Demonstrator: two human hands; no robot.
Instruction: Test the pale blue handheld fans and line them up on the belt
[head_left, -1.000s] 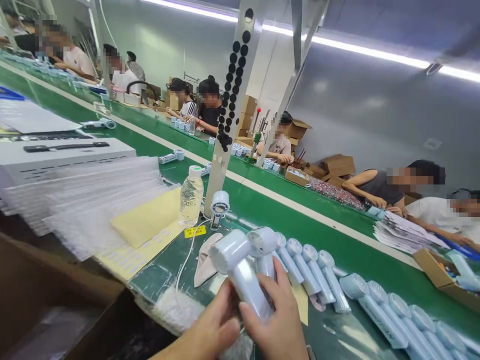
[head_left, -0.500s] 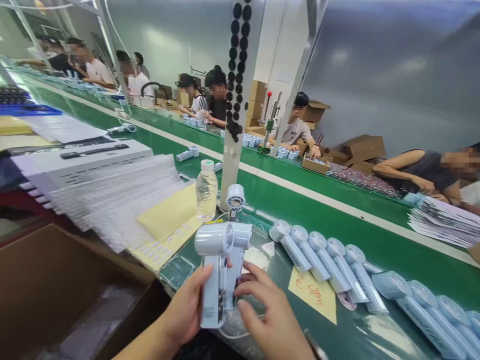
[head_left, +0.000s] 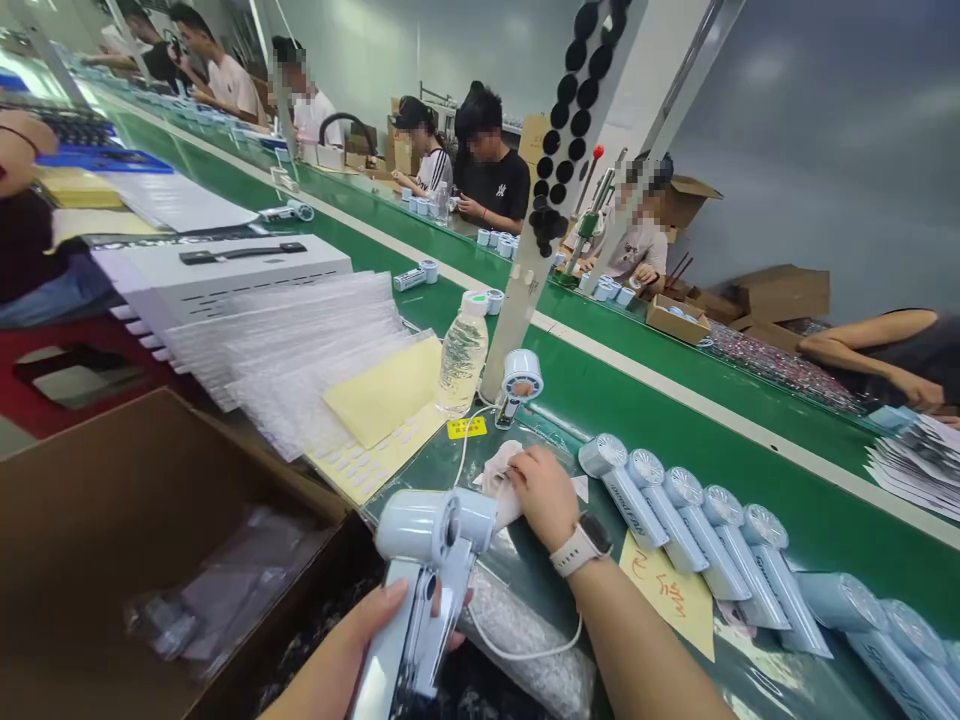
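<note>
My left hand (head_left: 352, 650) grips two pale blue handheld fans (head_left: 424, 590) at the bottom of the view, their round heads side by side and their handles partly hidden by my fingers. My right hand (head_left: 544, 497), with a white-strapped smartwatch (head_left: 583, 545) on its wrist, rests on a crumpled pinkish cloth (head_left: 496, 482) with its fingers curled over it. To the right of that hand, a row of similar fans (head_left: 690, 530) lies on the green conveyor belt (head_left: 757, 450), heads toward the far side.
An open cardboard box (head_left: 135, 510) holding plastic bags stands at lower left. Stacked clear plastic sleeves (head_left: 300, 340), yellow label sheets (head_left: 382, 390), a water bottle (head_left: 463, 367) and a fan on a stand (head_left: 521, 378) sit nearby. Co-workers (head_left: 487, 170) sit across the belt.
My right hand has left the fans and moved onto the cloth. My left hand has carried the fans down and tilted them. The view has swung left.
</note>
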